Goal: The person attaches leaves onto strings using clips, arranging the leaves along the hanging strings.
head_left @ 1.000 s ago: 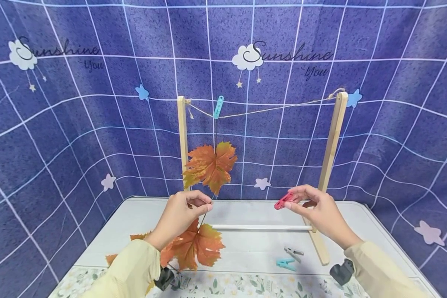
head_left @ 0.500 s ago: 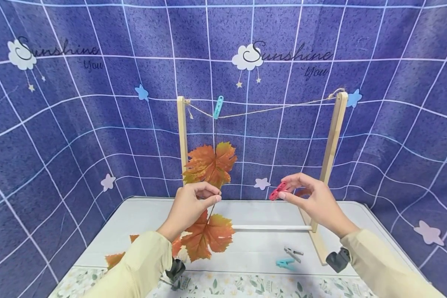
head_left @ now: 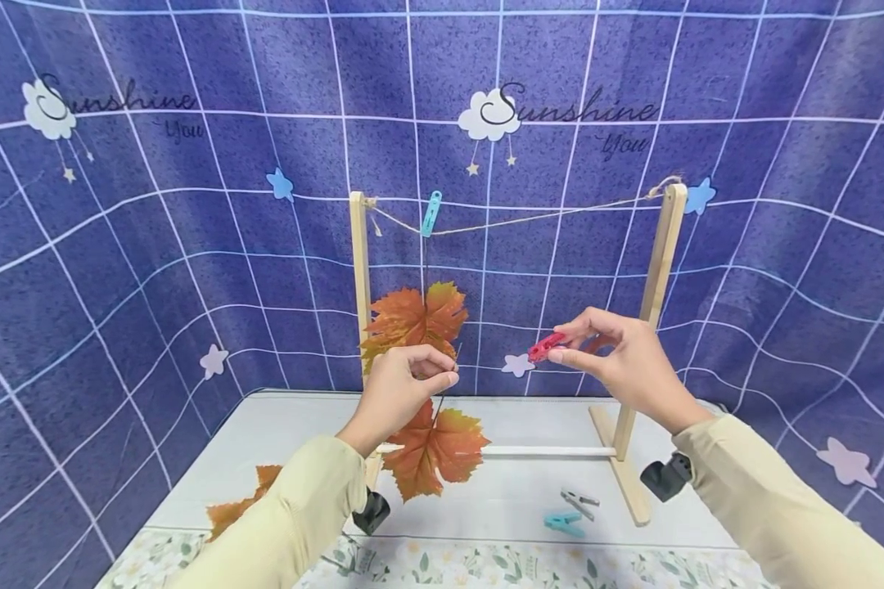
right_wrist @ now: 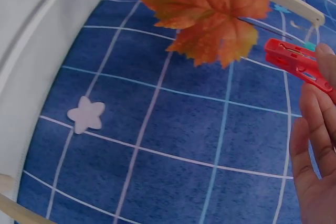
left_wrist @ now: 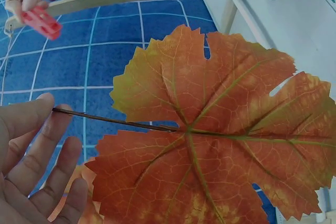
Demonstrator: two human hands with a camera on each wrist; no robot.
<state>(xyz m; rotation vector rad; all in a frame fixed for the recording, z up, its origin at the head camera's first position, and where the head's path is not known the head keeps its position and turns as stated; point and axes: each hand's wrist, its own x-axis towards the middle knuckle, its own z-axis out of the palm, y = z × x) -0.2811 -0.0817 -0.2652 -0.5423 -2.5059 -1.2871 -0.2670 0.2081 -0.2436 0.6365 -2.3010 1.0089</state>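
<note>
My left hand (head_left: 405,388) pinches the thin brown stem (left_wrist: 115,123) of an orange maple-like leaf (head_left: 438,450) between thumb and forefinger, and the leaf hangs below the fingers. In my right hand (head_left: 626,360) a red clothespin (head_left: 546,347) is pinched, its clip end pointing left; the right wrist view shows the red clothespin (right_wrist: 294,59) at the fingertips. Behind the left hand a second orange leaf (head_left: 416,315) hangs by its stem from a twine line (head_left: 530,218), fixed there by a turquoise clothespin (head_left: 430,214).
A wooden frame with two posts (head_left: 656,270) and a white crossbar (head_left: 545,451) stands on the white table (head_left: 501,507). Grey (head_left: 580,501) and turquoise clothespins (head_left: 564,524) lie at front right. Another leaf (head_left: 228,514) lies beside the left sleeve. A blue grid curtain (head_left: 191,245) hangs behind.
My left hand has moved up and to the right, carrying the leaf. The right hand has risen with the red clothespin, slightly leftward. The hanging leaf stays in place.
</note>
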